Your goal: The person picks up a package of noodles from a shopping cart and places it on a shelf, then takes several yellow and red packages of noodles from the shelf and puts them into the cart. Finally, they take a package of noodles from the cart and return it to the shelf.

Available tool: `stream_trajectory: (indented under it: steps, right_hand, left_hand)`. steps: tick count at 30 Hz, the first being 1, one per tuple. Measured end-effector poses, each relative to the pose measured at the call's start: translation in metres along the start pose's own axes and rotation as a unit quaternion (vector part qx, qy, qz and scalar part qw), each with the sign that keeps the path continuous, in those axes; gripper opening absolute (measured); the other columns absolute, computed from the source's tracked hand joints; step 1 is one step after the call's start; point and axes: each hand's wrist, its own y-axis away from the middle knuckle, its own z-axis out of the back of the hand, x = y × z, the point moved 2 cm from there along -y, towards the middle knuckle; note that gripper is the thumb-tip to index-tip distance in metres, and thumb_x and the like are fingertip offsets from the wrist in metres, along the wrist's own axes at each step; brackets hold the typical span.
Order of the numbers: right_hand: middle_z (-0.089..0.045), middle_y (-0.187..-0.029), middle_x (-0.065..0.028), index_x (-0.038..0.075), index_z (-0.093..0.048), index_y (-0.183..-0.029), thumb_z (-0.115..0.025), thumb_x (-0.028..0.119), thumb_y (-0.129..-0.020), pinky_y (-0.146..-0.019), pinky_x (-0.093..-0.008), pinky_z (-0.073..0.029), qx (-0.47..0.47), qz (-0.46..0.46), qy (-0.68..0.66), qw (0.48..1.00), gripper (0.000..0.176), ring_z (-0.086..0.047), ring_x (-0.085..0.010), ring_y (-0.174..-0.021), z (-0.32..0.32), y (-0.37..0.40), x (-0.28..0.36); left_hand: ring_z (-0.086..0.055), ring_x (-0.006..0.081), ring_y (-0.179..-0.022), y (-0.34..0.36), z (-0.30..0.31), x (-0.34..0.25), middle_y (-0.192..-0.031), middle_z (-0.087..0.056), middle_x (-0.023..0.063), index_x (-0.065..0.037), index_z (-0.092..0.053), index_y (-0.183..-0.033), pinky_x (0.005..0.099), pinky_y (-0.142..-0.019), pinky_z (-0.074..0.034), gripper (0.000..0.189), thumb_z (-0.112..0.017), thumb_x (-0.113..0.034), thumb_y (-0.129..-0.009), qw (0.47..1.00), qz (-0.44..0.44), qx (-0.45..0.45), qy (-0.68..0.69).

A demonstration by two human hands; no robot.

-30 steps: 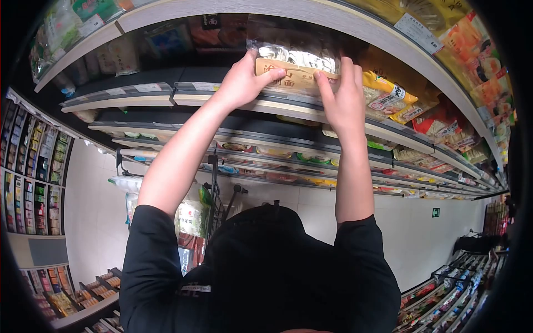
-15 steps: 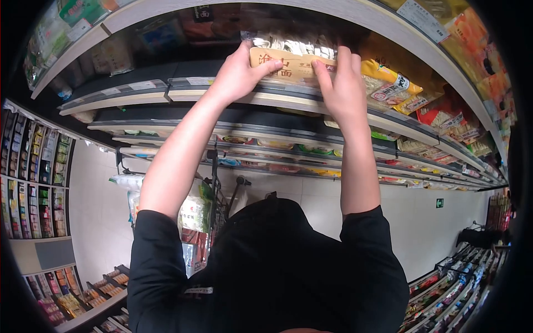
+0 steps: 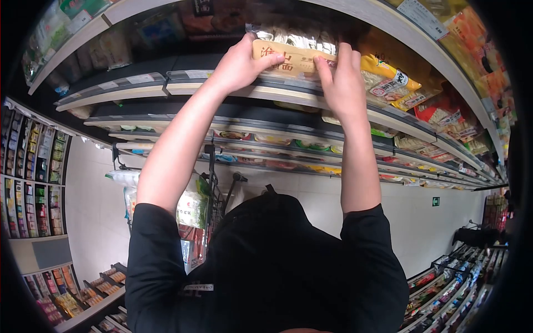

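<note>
Both my hands grip a package of dried noodles [image 3: 297, 57] at the front of a shelf. It has a tan label with brown characters and a clear top showing pale noodle bundles. My left hand [image 3: 242, 65] holds its left end, thumb across the label and fingers behind. At the right end, my right hand [image 3: 342, 80] closes the same way, with its thumb on the front. Just right of that hand lies a yellow noodle bag [image 3: 388, 82]. The package's underside and back are hidden from me.
The shelf edge [image 3: 191, 89] with price tags runs below my hands, and a higher shelf edge [image 3: 366, 14] curves above. A shopping cart [image 3: 211, 183] holding bagged goods [image 3: 192, 208] stands at lower left. Red noodle bags [image 3: 441, 111] sit further right. More shelving [image 3: 36, 161] lines the left.
The package has tipped slightly and shifted a little right and down in the view, both hands keeping hold of it. The view has moved a little.
</note>
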Motion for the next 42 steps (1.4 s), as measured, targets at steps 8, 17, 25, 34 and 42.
stream_trajectory:
  steps: [8, 17, 25, 34, 42]
  right_hand:
    - [-0.052, -0.122, -0.0272, 0.001, -0.044, -0.141, -0.065, 0.031, -0.100, -0.084, -0.0543, -0.055, 0.028, -0.020, 0.007, 0.999, 0.056, -0.065, -0.0495, -0.101, 0.001, 0.001, 0.005]
    - [-0.044, -0.143, -0.0322, 0.002, -0.044, -0.149, -0.069, 0.016, -0.093, -0.104, -0.0545, -0.047, -0.121, 0.098, 0.077, 0.985, 0.062, -0.049, -0.0537, -0.129, 0.016, 0.025, 0.030]
    - [-0.050, -0.136, -0.0271, 0.008, -0.056, -0.142, -0.074, 0.020, -0.088, -0.106, -0.0520, -0.043, -0.087, 0.174, 0.073, 0.978, 0.058, -0.048, -0.0438, -0.129, 0.024, 0.013, 0.025]
    - [-0.067, -0.103, -0.0189, 0.014, -0.058, -0.139, -0.076, 0.050, -0.085, -0.087, -0.0507, -0.053, 0.079, 0.204, 0.143, 0.965, 0.067, -0.068, -0.0387, -0.098, 0.033, -0.030, 0.032]
    - [-0.071, -0.100, -0.0181, 0.018, -0.059, -0.139, -0.081, 0.054, -0.079, -0.078, -0.0510, -0.058, 0.114, 0.194, 0.207, 0.952, 0.073, -0.071, -0.0396, -0.089, 0.024, -0.034, 0.037]
  left_hand:
    - [-0.072, 0.0323, -0.112, 0.008, 0.000, -0.015, -0.118, -0.073, 0.0224, 0.006, -0.057, -0.130, 0.0383, -0.099, -0.054, 0.075, -0.082, -0.050, -0.086, 0.999, 0.013, -0.019, -0.028]
    - [-0.066, 0.0312, -0.122, 0.016, 0.012, -0.014, -0.128, -0.068, 0.0237, 0.007, -0.053, -0.135, 0.0389, -0.105, -0.050, 0.086, -0.085, -0.053, -0.082, 0.999, -0.045, -0.012, -0.016]
    - [-0.055, 0.0320, -0.133, 0.012, 0.024, -0.019, -0.141, -0.055, 0.0270, 0.009, -0.035, -0.146, 0.0383, -0.114, -0.043, 0.113, -0.094, -0.052, -0.071, 0.999, -0.014, 0.030, 0.023]
    - [-0.047, 0.0257, -0.139, 0.005, 0.039, -0.018, -0.147, -0.050, 0.0194, 0.007, -0.032, -0.150, 0.0400, -0.121, -0.031, 0.102, -0.092, -0.024, -0.074, 0.970, 0.059, 0.107, 0.208]
    - [-0.060, 0.0196, -0.118, -0.046, 0.037, 0.032, -0.133, -0.065, 0.0084, -0.008, -0.062, -0.133, 0.0395, -0.104, -0.046, 0.048, -0.042, -0.044, -0.109, 0.934, 0.271, 0.061, 0.223]
